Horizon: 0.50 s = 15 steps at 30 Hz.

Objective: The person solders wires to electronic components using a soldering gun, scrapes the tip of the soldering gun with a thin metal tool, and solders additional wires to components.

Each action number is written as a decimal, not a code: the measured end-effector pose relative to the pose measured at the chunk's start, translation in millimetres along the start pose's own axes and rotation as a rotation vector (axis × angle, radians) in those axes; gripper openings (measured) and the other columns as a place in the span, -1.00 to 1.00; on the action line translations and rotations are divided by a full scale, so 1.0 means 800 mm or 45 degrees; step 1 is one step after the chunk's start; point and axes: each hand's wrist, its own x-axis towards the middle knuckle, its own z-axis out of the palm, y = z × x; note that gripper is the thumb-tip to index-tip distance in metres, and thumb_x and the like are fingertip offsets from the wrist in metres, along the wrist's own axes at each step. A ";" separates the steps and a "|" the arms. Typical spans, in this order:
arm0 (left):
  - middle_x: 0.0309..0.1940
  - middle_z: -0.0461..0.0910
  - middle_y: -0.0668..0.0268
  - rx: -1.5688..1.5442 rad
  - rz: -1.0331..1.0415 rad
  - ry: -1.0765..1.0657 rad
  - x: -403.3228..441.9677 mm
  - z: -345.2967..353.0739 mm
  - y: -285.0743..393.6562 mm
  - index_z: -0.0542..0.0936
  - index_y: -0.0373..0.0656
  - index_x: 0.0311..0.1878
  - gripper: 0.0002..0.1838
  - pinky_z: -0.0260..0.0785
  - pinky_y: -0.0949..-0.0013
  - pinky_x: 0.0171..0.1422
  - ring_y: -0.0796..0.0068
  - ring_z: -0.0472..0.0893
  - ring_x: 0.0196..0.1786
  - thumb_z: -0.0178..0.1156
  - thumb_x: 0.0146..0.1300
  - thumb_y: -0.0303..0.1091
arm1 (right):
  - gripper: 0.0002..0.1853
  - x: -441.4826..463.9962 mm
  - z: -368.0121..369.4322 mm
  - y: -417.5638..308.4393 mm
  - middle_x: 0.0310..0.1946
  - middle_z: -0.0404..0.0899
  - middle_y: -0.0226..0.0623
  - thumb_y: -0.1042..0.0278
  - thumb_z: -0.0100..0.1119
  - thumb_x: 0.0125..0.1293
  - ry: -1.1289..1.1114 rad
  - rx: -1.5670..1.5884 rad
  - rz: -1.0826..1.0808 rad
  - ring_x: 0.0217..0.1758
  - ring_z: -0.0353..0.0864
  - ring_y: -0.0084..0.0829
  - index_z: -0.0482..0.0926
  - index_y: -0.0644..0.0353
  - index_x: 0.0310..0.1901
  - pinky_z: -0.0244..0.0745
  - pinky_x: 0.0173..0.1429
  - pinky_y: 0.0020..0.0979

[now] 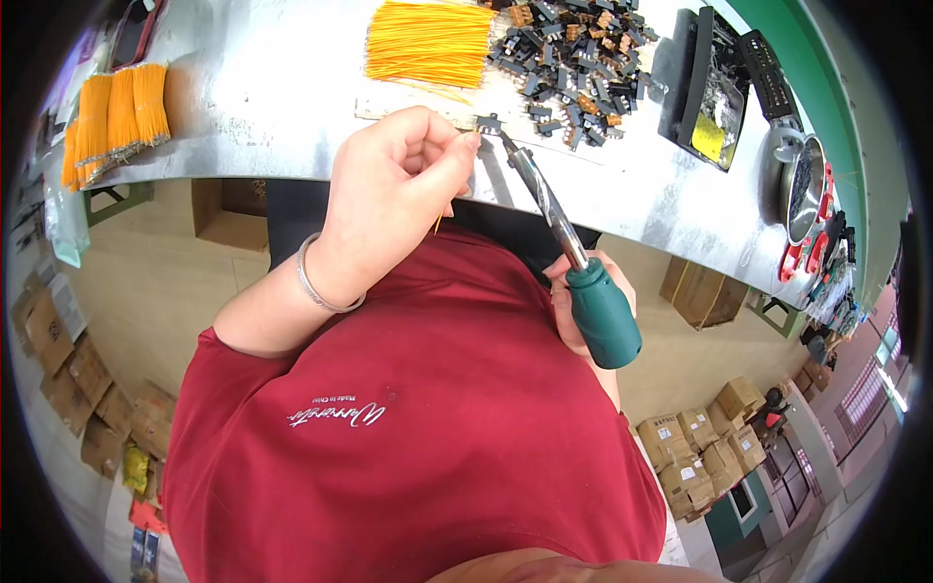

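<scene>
Soldering iron [589, 280]: green handle, shiny metal shaft, slanting to a tip near a small black component [489, 123] at the workbench [262, 97]. Right hand [565, 309] grips the handle; left hand [398, 185], fingers curled, pinches a yellow wire [437, 224].

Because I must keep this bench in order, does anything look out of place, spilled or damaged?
No clear damage or spill shows. Slightly untidy: a few yellow wires lie loose at the near edge of their neat stack, and small black components are heaped in all directions, with some brown ones mixed in.

Red shirt [505, 389], script [335, 416] unclear, small "Made to"
</scene>
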 end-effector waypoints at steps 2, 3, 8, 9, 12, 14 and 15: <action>-0.59 0.55 0.41 -0.004 0.001 -0.001 0.000 0.001 0.000 0.54 -0.23 -0.35 -0.86 0.22 0.66 -0.55 0.77 0.43 -0.62 0.20 0.36 -0.42 | -0.67 0.002 0.000 -0.003 -0.41 0.58 -0.28 0.73 0.32 -0.16 0.013 0.035 0.054 -0.43 0.63 -0.33 0.62 0.17 -0.30 0.52 -0.41 -0.47; -0.59 0.55 0.41 -0.001 0.000 0.005 0.000 0.001 0.000 0.53 -0.23 -0.35 -0.85 0.22 0.66 -0.54 0.77 0.43 -0.62 0.20 0.36 -0.42 | -0.67 0.002 -0.001 -0.004 -0.41 0.59 -0.28 0.73 0.32 -0.16 0.018 0.046 0.071 -0.43 0.63 -0.33 0.62 0.17 -0.30 0.52 -0.41 -0.47; -0.59 0.54 0.42 0.009 -0.014 0.013 0.000 0.001 0.000 0.53 -0.22 -0.36 -0.85 0.21 0.66 -0.54 0.77 0.43 -0.62 0.19 0.36 -0.42 | -0.68 0.006 -0.005 -0.009 -0.41 0.59 -0.29 0.74 0.31 -0.15 0.016 -0.024 0.038 -0.43 0.63 -0.34 0.62 0.16 -0.31 0.52 -0.40 -0.48; -0.61 0.54 0.42 0.011 -0.004 0.016 0.000 0.000 0.000 0.52 -0.25 -0.39 -0.82 0.24 0.64 -0.55 0.78 0.44 -0.61 0.21 0.35 -0.41 | -0.68 0.007 -0.006 -0.010 -0.41 0.59 -0.29 0.74 0.31 -0.15 0.009 -0.038 0.032 -0.43 0.63 -0.34 0.62 0.16 -0.31 0.52 -0.40 -0.48; -0.61 0.54 0.43 0.011 0.006 0.015 0.000 0.001 -0.001 0.52 -0.25 -0.39 -0.82 0.23 0.65 -0.55 0.78 0.43 -0.61 0.21 0.35 -0.42 | -0.67 0.005 -0.005 -0.010 -0.41 0.59 -0.31 0.75 0.30 -0.14 -0.011 -0.008 0.106 -0.41 0.64 -0.36 0.62 0.14 -0.31 0.52 -0.39 -0.49; -0.60 0.54 0.43 0.010 0.008 0.010 0.000 0.001 -0.001 0.52 -0.22 -0.37 -0.85 0.20 0.66 -0.55 0.78 0.41 -0.62 0.19 0.36 -0.44 | -0.67 0.005 -0.004 -0.010 -0.41 0.60 -0.32 0.75 0.31 -0.15 0.023 0.074 0.124 -0.41 0.65 -0.36 0.62 0.13 -0.31 0.53 -0.38 -0.49; -0.60 0.54 0.43 0.010 0.015 0.009 0.000 0.001 -0.002 0.52 -0.22 -0.37 -0.85 0.20 0.66 -0.55 0.79 0.41 -0.63 0.19 0.36 -0.44 | -0.67 0.005 -0.003 -0.010 -0.41 0.60 -0.32 0.75 0.31 -0.15 0.034 0.102 0.130 -0.41 0.65 -0.36 0.62 0.12 -0.31 0.53 -0.37 -0.49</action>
